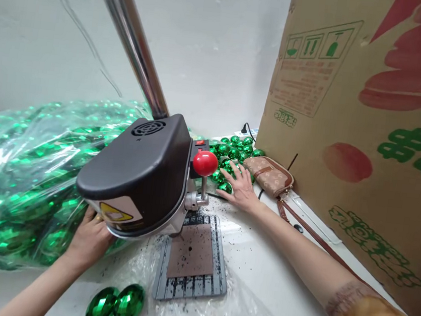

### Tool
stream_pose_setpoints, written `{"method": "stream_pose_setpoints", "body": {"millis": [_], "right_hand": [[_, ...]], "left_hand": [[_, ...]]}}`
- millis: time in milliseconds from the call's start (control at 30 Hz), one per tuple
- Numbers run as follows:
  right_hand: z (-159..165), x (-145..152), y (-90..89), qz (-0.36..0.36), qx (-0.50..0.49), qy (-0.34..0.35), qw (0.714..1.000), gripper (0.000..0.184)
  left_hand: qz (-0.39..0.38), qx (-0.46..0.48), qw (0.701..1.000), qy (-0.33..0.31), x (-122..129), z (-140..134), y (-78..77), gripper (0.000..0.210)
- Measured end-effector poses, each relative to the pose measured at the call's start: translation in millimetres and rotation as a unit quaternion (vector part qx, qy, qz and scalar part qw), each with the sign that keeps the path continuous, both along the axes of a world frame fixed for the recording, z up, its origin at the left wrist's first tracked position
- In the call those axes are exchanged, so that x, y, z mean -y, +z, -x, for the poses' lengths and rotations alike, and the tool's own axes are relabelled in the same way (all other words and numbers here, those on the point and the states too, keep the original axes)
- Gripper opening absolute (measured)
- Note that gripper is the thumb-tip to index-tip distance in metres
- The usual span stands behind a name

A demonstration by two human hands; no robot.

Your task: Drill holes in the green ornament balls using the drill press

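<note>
My right hand reaches over the table with its fingers spread. Its fingertips are at a pile of shiny green faceted balls; I see nothing gripped in it. My left hand is beside a clear plastic bag full of green faceted balls. Its fingers go partly out of sight behind the black head of a bench drill press, so their hold is hidden. The drill has a red ball knob on its lever. Under it, a brown board lies on the slotted grey base plate.
Two green balls sit near the front edge. A brown patterned purse with a strap lies right of the pile, against a tall cardboard box. A metal column rises behind the drill. Dark shavings and clear plastic film are on the table.
</note>
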State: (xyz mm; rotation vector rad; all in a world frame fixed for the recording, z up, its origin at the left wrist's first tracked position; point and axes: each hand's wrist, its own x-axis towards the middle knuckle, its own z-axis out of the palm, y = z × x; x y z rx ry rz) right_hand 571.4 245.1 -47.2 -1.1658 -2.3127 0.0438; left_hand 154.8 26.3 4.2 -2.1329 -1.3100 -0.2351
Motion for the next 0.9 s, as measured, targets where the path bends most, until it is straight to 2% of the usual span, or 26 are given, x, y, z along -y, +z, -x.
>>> {"method": "stream_pose_setpoints", "body": {"millis": [100, 233, 433, 633, 767, 900], "right_hand": [[4.3, -17.7, 4.4, 0.020, 0.012, 0.001, 1.000, 0.077], [3.6, -27.6, 0.3, 0.057, 0.036, -0.007, 0.998, 0.079], [-11.3, -4.3, -5.3, 0.070, 0.062, 0.008, 0.996, 0.074], [-34.5, 20.5, -10.0, 0.038, 0.038, 0.012, 0.998, 0.067], [-45.9, 12.4, -7.2, 0.019, 0.000, -0.022, 1.000, 0.062], [-45.7, 0.2, -6.8, 0.039, 0.007, -0.035, 0.999, 0.065]], "left_hand": [[-0.012, -0.022, 1.000, 0.012, 4.3, -4.6, 0.1, 0.040], [-0.008, -0.037, 0.999, 0.011, 10.9, -13.5, 0.6, 0.043], [0.004, -0.038, 0.999, 0.012, 20.6, -30.0, -0.9, 0.033], [0.008, -0.043, 0.999, 0.010, 23.4, -38.4, -14.8, 0.032], [0.009, -0.063, 0.998, 0.006, 20.4, -42.3, -21.6, 0.032], [0.000, -0.092, 0.996, 0.006, 16.5, -43.9, -24.1, 0.029]]}}
